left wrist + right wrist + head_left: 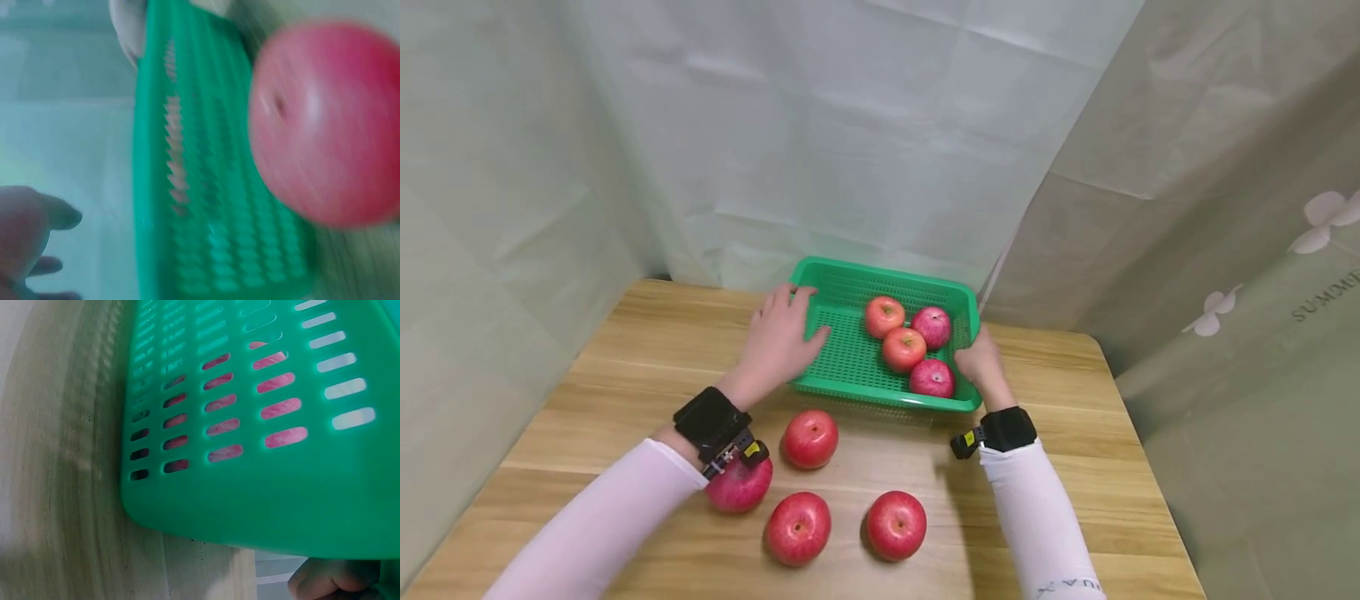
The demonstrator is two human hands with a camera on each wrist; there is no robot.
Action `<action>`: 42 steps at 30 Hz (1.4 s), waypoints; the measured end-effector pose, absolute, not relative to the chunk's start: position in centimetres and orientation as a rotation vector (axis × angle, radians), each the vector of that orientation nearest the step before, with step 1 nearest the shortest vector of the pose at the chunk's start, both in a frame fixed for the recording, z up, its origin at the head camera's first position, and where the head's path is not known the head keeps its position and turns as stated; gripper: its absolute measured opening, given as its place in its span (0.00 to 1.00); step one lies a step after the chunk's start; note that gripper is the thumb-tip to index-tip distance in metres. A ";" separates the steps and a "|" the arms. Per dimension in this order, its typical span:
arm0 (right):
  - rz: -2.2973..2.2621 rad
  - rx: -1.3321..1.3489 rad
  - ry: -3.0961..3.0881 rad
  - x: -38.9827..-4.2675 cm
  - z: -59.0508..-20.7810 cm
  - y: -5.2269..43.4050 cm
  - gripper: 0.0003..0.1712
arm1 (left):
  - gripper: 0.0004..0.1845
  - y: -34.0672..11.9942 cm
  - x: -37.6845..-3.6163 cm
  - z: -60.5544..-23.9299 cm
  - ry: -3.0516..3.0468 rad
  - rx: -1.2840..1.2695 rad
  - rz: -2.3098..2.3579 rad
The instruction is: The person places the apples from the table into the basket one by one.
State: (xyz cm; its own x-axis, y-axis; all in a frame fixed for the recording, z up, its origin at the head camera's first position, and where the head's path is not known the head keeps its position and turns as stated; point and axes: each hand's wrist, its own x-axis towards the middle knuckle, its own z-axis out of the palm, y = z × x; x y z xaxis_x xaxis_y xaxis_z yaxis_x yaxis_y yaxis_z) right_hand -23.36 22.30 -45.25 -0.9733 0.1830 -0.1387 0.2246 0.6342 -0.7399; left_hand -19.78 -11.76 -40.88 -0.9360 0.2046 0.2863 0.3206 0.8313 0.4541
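Observation:
A green plastic basket (850,392) with slotted walls stands towards the back of the table, several red apples (904,350) gathered in its right half. My right hand (981,360) grips the basket's right rim; the right wrist view shows curled fingers (325,579) at the basket's corner. Over the left end of the basket, my left hand (780,335) has its fingers spread and holds nothing. In the left wrist view its thumb and fingers stand apart from the green rim, and a large blurred apple (331,125) is near the camera.
On the wooden table (1037,533), in front of the basket, lie several more apples, among them one (810,439) close to the basket and one (741,483) partly hidden under my left wrist. Pale curtains (880,142) hang behind and on both sides.

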 end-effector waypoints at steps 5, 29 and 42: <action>-1.279 0.343 2.793 -23.2 -45.3 22.4 0.34 | 0.34 -9.0 -16.2 -39.1 -2.788 -0.783 -0.736; -1.331 0.325 2.798 -23.2 -45.3 22.3 0.33 | 0.32 -1.1 -4.9 -42.8 -2.691 -1.957 -0.270; -1.307 0.324 2.807 -23.2 -45.4 22.4 0.34 | 0.37 0.0 -5.0 -45.3 -2.862 -1.927 -0.092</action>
State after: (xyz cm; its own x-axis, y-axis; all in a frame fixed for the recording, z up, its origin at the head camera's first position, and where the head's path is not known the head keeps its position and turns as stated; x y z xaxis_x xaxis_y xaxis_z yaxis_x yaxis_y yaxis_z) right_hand -23.22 22.35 -45.40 -0.9780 0.1759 -0.1124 0.1993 0.6259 -0.7540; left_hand -4.97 0.01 -45.27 -0.3436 0.9121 -0.2239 0.8958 0.3899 0.2136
